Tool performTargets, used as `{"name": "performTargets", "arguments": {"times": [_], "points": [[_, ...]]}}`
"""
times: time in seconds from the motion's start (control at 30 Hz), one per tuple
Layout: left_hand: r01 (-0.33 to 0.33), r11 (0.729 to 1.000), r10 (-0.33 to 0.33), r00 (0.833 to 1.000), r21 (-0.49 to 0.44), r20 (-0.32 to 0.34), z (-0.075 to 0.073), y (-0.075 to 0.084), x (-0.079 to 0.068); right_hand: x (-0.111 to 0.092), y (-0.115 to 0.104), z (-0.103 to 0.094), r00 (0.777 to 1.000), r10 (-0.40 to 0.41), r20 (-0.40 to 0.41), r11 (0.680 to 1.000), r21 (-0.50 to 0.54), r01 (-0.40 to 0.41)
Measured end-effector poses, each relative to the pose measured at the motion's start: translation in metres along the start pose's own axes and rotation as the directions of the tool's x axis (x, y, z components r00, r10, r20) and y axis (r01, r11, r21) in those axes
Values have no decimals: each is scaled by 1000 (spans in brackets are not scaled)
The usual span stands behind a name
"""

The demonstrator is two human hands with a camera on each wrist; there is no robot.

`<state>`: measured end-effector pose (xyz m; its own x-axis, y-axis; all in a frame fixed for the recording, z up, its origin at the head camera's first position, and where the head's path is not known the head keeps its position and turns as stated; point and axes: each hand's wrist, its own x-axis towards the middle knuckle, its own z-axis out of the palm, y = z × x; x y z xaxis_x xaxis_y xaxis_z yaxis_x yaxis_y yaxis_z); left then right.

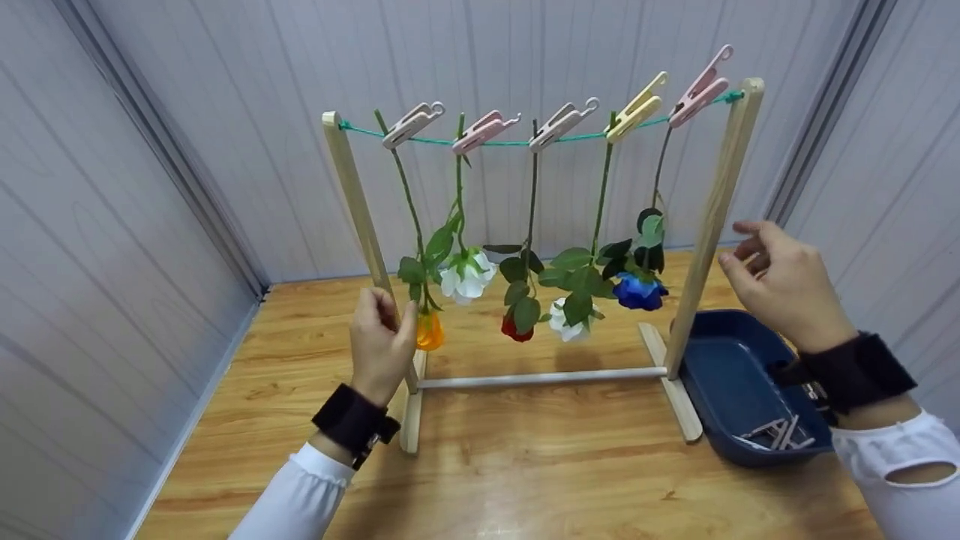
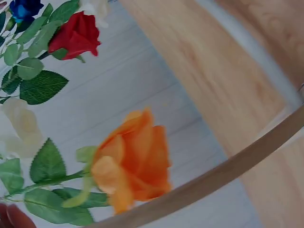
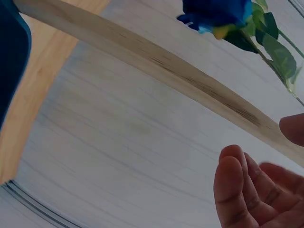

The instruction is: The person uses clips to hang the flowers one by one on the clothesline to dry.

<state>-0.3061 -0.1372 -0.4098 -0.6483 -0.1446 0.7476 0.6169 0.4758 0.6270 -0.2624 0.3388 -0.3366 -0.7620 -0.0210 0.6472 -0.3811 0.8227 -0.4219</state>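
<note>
Several artificial roses hang head-down from a green cord, each stem held by a clothespin. My left hand is by the left wooden post, its fingers loosely bent, overlapping the post next to the orange rose. Only a fingertip shows in the left wrist view. Beyond the right post, my right hand is raised with thumb and fingers apart and nothing between them. Nearest to it hangs the blue rose. Between hang a white rose, a red rose and another white rose.
The wooden frame has a left post, a right post and a white lower bar. A dark blue basin stands at the right, loose clothespins in it. Panelled walls surround the wooden table.
</note>
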Motion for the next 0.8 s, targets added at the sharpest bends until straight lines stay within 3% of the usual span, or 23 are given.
{"name": "performTargets", "arguments": {"times": [0.1, 0.2, 0.37, 0.53, 0.63, 0.8], "points": [[85, 996, -84, 996, 25, -28, -7, -5, -8, -8, 7, 9, 1000, 12, 28, 1000, 10, -12], [170, 984, -169, 985, 57, -14, -11, -9, -16, -17, 14, 18, 998, 11, 55, 1000, 27, -13], [272, 956, -285, 950, 113, 128, -15, -16, -26, -25, 19, 29, 994, 40, 101, 998, 44, -44], [306, 945, -325, 912, 116, 248, -17, -24, -31, -30, 18, 38, 990, 74, 120, 995, 64, -82], [310, 942, -333, 904, 127, 269, -17, -27, -35, -31, 19, 42, 984, 100, 144, 991, 69, -111], [275, 947, -313, 908, 168, 279, -18, -30, -37, -31, 20, 46, 975, 127, 180, 988, 67, -141]]}}
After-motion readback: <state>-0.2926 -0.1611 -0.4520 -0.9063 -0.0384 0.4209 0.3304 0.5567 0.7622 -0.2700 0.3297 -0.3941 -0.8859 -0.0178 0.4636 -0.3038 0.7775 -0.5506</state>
